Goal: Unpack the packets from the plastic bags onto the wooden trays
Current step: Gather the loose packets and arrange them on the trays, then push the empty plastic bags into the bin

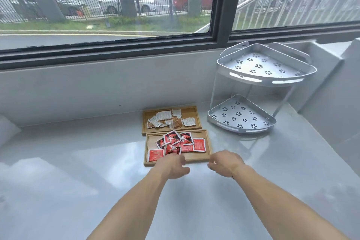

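Two wooden trays lie on the grey counter, one behind the other. The near tray (208,149) holds several red packets (182,142). The far tray (191,112) holds several white and brown packets (169,119). My left hand (173,165) hovers over the near tray's front edge, fingers loosely curled, nothing visible in it. My right hand (224,162) is just right of that tray's front corner, fingers apart and holding nothing. No plastic bag is in view.
A two-tier silver corner rack (266,82) with flower-shaped holes stands to the right of the trays. A low grey wall and a dark-framed window (222,6) run behind the counter (78,161). A white object (6,128) sits at the left edge.
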The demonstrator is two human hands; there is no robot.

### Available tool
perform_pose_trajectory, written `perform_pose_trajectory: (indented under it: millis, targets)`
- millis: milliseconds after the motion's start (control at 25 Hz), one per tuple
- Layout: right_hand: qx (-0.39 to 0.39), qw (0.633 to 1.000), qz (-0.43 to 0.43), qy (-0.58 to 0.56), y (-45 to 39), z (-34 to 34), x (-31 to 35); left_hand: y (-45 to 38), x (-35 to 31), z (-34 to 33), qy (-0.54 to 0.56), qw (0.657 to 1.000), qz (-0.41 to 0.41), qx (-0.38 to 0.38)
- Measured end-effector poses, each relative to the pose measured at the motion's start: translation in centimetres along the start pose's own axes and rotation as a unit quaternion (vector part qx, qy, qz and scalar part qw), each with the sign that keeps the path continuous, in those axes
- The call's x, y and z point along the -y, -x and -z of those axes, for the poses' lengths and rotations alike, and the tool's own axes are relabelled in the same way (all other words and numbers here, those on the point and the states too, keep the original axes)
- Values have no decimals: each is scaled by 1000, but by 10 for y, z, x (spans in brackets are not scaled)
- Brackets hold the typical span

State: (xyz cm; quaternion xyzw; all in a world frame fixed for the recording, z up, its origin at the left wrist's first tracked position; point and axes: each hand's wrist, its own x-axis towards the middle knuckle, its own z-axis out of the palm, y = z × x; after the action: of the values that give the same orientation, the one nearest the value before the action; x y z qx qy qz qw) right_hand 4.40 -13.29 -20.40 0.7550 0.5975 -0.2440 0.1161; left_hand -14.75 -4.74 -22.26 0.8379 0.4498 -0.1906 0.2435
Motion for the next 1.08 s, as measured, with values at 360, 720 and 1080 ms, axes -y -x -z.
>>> perform_pose_trajectory:
  millis: [360, 720, 1080]
  targets:
    - [20, 985, -135, -106, 110, -79, -55, 19, -58, -57, -51, 991, -111, 49]
    - [-43, 947, -275, -163, 221, -115, -165, 13, -199, -83, -100, 965, -228, 78]
    - [-108, 915, -340, -187, 296, -156, -280, 13, -316, -133, -131, 956, -262, 34]
